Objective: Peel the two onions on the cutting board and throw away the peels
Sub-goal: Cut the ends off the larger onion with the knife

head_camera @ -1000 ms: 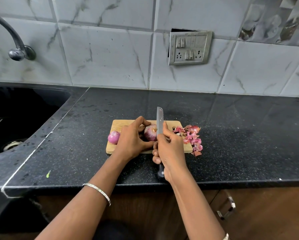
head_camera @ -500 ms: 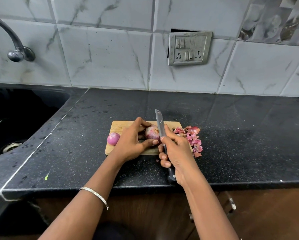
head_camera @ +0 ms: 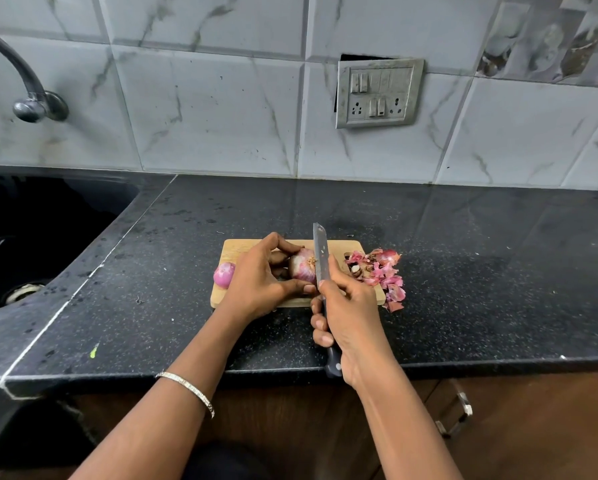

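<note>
Two onions are sitting on the wooden cutting board right now. The small peeled onion is resting at the left edge, parked out of the blade's way, and the bigger unpeeled onion is sitting mid-board.

We're curling our left grip round that one, fingers over the top and thumb pressing in low at the front. That way it isn't rolling while its root end is facing right toward the knife.

Our right grip is wrapping tight around the handle, choked up near the blade with one finger reaching up beside it. We're guessing that's giving finer control for trimming. The blade is standing edge-down right at the root tuft, touching or nearly so; we're not managing to tell which.

The pile of pink peels is lying at the board's right end and spilling onto the black bench, probably being gathered for throwing away in one go. We're judging the job as roughly halfway.
</note>
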Demonstrator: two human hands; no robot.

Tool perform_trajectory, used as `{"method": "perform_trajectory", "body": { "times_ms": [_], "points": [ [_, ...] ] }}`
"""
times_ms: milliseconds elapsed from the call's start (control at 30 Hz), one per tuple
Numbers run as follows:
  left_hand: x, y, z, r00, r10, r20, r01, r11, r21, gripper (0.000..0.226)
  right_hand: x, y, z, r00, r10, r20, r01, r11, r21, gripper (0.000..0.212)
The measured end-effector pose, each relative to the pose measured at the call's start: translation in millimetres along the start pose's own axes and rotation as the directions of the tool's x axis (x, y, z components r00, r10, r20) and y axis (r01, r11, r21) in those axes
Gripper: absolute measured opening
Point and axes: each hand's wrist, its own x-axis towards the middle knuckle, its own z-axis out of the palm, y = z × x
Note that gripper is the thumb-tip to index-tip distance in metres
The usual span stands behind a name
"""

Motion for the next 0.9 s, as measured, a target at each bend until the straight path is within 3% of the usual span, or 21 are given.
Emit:
{"method": "perform_trajectory", "body": {
  "times_ms": [200, 333, 600, 733, 900],
  "points": [
    [0, -2, 0, 1.000, -0.020, -0.013, 0.019, 1.000, -0.015, 0.049, 14, -3, 16, 0.997, -0.035, -0.074, 0.031, 0.998, -0.057, 0.046],
    [1, -6, 0, 0.999, -0.008, -0.036, 0.008, 1.000, 0.005, 0.043, 14, 4, 26, 0.997, -0.072, -0.037, 0.066, 0.988, -0.142, 0.049],
    [2, -2, 1, 1.000, -0.029, -0.005, 0.029, 1.000, -0.005, 0.056, 10, 3, 4, 0.979, -0.161, -0.123, 0.155, 0.986, -0.054, 0.051],
    [0, 2, 0, 1.000, -0.021, 0.003, 0.021, 0.999, 0.029, 0.060, 9, 2, -5, 0.975, -0.213, -0.055, 0.193, 0.948, -0.253, 0.052],
    [-2, 4, 0, 1.000, 0.011, -0.009, -0.011, 0.997, 0.075, 0.057, 14, 8, -3, 0.949, -0.315, 0.025, 0.279, 0.800, -0.531, 0.053]
  ]
}}
